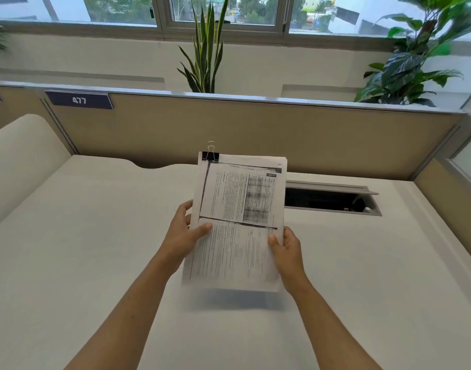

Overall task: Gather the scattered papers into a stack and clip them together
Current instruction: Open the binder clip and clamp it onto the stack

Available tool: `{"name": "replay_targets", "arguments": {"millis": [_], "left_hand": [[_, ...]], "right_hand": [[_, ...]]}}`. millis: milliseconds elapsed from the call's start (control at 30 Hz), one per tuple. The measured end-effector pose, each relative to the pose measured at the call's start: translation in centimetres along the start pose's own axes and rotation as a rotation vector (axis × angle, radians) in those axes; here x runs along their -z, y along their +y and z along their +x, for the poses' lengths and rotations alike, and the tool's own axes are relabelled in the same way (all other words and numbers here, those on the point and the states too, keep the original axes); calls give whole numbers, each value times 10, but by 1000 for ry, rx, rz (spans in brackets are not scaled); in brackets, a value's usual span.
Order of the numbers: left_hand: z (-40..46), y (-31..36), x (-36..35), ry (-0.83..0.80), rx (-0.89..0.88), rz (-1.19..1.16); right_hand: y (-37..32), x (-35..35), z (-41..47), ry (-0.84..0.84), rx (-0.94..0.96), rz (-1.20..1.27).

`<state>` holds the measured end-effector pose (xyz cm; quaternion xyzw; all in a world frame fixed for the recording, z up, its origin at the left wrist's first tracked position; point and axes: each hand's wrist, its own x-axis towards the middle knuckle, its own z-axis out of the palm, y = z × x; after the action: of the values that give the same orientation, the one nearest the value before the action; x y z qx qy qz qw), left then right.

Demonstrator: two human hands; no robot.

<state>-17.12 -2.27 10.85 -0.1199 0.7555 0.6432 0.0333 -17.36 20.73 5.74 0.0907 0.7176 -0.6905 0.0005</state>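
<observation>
1. Gathering looked done: you had the sheets squared into one paper stack (237, 222), held up off the desk (82, 236) near its middle, w/ its shadow on the surface just below the near edge.

2. Clipping looked done too: a black binder clip (210, 155) sat on the stack's far-left corner, wire handles standing up. Can't tell how many sheets it caught; the far-right corner showed a few edges slightly fanned.

3. No loose papers were visible anywhere on the desk, so as far as the view showed nothing was left to collect. What remained, at a guess: set the stack down, maybe check the clip bit through all sheets.

4. Your left hand (182, 233) gripped the stack's left edge about halfway along: thumb curled over the printed face, other fingers mostly hidden behind the paper, one fingertip showing at the edge.

5. Your right hand (286, 248) gripped the right edge, a bit nearer to you than the left: thumb pressed on the front, fingers wrapped behind & out of sight.

6. Neither hand touched the clip; both were well apart from it.

7. The stack tilted w/ its far end raised toward the partition (255, 124); the open cable hatch (330, 200) lay to its right, partly behind it.
</observation>
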Motion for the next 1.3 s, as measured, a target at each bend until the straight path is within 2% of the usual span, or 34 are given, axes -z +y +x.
{"name": "replay_targets", "arguments": {"millis": [267,500,633,867,1133,1300], "left_hand": [[75,-29,12,133,35,118],[144,-48,15,156,69,221],[172,-54,22,180,84,263],[198,-60,37,196,101,357],[208,-70,50,245,95,472],[199,-90,45,357,-44,692]], "right_hand": [[13,-54,83,20,-79,-129],[29,-90,137,98,-95,-270],[34,-108,156,141,-49,-300],[42,-136,169,96,27,-363],[59,-146,165,9,218,-605],[70,-143,159,-68,333,-804]]}}
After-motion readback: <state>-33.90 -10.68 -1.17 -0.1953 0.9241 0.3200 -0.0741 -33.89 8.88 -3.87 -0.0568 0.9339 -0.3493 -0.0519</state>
